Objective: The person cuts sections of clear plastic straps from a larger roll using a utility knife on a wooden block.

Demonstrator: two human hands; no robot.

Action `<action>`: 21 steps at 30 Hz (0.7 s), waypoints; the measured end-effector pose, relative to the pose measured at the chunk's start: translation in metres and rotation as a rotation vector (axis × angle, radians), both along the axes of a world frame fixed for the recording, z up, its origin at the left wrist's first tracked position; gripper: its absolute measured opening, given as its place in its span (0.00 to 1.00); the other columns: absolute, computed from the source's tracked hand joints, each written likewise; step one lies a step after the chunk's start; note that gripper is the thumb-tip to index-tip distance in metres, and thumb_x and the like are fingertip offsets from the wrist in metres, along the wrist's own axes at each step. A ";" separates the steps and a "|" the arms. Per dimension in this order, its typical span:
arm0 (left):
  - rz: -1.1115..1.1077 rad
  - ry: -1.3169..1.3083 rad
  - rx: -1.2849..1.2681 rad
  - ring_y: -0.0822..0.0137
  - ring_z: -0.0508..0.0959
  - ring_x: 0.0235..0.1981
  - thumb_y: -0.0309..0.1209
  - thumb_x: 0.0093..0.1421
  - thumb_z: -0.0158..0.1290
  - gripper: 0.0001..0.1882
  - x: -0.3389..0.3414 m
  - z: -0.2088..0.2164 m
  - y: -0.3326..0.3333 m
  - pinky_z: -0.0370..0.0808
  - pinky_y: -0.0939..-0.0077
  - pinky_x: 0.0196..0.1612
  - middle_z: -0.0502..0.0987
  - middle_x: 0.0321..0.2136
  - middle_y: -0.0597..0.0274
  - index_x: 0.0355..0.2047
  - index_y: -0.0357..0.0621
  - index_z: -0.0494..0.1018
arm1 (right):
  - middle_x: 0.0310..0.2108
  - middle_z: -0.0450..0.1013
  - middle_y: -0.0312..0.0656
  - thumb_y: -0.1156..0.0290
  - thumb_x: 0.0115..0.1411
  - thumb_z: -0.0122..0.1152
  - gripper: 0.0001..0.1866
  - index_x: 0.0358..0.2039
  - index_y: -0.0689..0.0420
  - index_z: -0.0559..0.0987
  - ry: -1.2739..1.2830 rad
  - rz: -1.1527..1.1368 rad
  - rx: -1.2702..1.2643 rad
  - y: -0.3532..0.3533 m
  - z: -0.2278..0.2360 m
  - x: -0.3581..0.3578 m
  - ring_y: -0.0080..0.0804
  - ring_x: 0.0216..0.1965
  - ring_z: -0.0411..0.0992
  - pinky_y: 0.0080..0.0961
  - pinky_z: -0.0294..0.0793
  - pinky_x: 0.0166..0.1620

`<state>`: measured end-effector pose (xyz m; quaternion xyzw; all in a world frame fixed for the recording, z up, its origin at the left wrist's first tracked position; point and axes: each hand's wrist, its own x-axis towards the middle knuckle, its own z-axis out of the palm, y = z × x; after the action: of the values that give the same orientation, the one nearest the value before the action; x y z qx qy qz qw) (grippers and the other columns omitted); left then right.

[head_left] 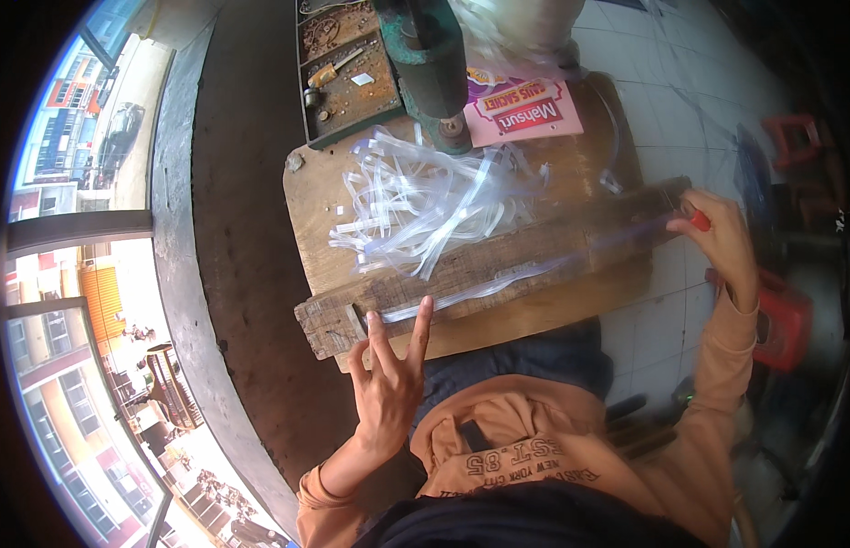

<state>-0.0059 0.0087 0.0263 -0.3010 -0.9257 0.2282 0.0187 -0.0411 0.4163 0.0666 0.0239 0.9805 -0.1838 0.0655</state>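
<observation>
A wooden plank [498,260] lies slantwise over the near part of a wooden board [301,215]. Along its top runs a clear plastic strip [480,290], blurred towards the right. My left hand [388,393] has its index and middle fingers stretched out, their tips on or just above the strip's left end, beside a small metal piece [355,321] on the plank. At the plank's far right end, my right hand [722,239] is closed around a small red object [700,219]; the strip appears to reach its fingertips. Behind the plank spreads a tangled heap of clear strips [425,201].
A dark green metal machine [425,68] stands behind the heap. A compartment tray [347,114] left of it holds small tools and bits. A pink printed package [525,119] lies to its right. Red stools [783,320] stand on the tiled floor at right.
</observation>
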 end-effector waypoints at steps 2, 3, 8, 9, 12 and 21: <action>0.024 0.021 0.047 0.64 0.73 0.35 0.20 0.48 0.47 0.39 -0.001 -0.002 0.001 0.66 0.69 0.46 0.70 0.44 0.36 0.63 0.58 0.56 | 0.28 0.70 0.46 0.69 0.47 0.65 0.14 0.32 0.60 0.73 0.178 -0.044 0.098 0.016 -0.012 0.002 0.49 0.28 0.68 0.36 0.67 0.31; 0.038 0.033 0.069 0.65 0.74 0.31 0.17 0.48 0.44 0.41 -0.001 -0.001 0.002 0.66 0.71 0.46 0.71 0.44 0.35 0.64 0.60 0.55 | 0.29 0.70 0.45 0.69 0.47 0.65 0.14 0.32 0.60 0.73 0.268 -0.065 0.146 0.025 -0.019 0.003 0.49 0.28 0.68 0.36 0.67 0.32; 0.022 0.033 0.018 0.63 0.73 0.34 0.26 0.49 0.52 0.37 -0.003 0.002 0.009 0.67 0.67 0.46 0.68 0.44 0.36 0.62 0.55 0.59 | 0.45 0.72 0.40 0.86 0.46 0.54 0.24 0.46 0.56 0.72 0.573 0.191 0.592 0.122 -0.067 0.015 0.43 0.44 0.71 0.30 0.72 0.41; 0.025 0.037 0.013 0.63 0.73 0.34 0.25 0.49 0.52 0.37 -0.003 0.002 0.009 0.68 0.67 0.46 0.69 0.44 0.36 0.62 0.56 0.59 | 0.47 0.71 0.40 0.87 0.46 0.54 0.25 0.47 0.58 0.72 0.505 0.168 0.480 0.113 -0.072 0.012 0.43 0.45 0.71 0.32 0.72 0.42; 0.020 0.071 -0.024 0.66 0.75 0.33 0.18 0.51 0.47 0.38 -0.003 0.003 0.009 0.68 0.74 0.45 0.70 0.44 0.37 0.63 0.59 0.56 | 0.55 0.67 0.40 0.90 0.48 0.49 0.28 0.52 0.60 0.68 0.364 0.141 0.064 0.077 -0.073 -0.007 0.34 0.40 0.73 0.28 0.73 0.39; 0.026 0.124 -0.034 0.67 0.75 0.32 0.19 0.51 0.48 0.38 -0.002 0.004 0.013 0.71 0.78 0.43 0.71 0.44 0.41 0.62 0.63 0.58 | 0.53 0.69 0.41 0.90 0.51 0.44 0.26 0.51 0.59 0.72 0.043 -0.198 -0.210 0.022 0.000 0.017 0.23 0.24 0.65 0.16 0.69 0.30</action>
<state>-0.0075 0.0213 0.0298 -0.2747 -0.9226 0.2622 0.0679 -0.0244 0.4382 0.0668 0.1095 0.9499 -0.2915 0.0282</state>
